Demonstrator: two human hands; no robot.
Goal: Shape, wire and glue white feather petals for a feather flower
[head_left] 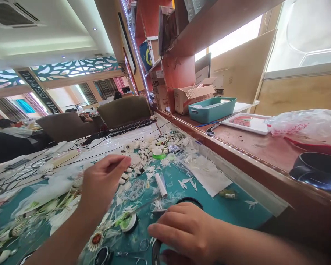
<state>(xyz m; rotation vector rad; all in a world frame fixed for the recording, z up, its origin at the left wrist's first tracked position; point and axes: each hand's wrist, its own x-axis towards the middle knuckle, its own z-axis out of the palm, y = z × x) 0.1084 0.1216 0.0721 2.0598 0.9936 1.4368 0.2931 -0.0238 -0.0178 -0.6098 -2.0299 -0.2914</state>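
Observation:
My left hand (102, 182) is raised over the left-centre of the green mat (209, 209), thumb and fingertips pressed together; whatever is between them, if anything, is too small to make out. My right hand (182, 232) is low over the mat, its fingers curled over a dark curved object (156, 252) that is mostly hidden. Between the hands sits a small round pot (128, 222) with green stuff and a thin tool across it. Scissors (132, 254) lie near the bottom edge. A white roll (161, 184) and a clear sectioned dish (134, 189) are farther back.
Shuttlecocks (143, 151) and feather scraps are heaped at the back. White paper (209, 176) and a small bottle (228, 194) lie on the right. Along the raised shelf are a teal basket (212, 110), a dark bowl (318, 171) and a plastic bag (309, 123). Cables run on the left.

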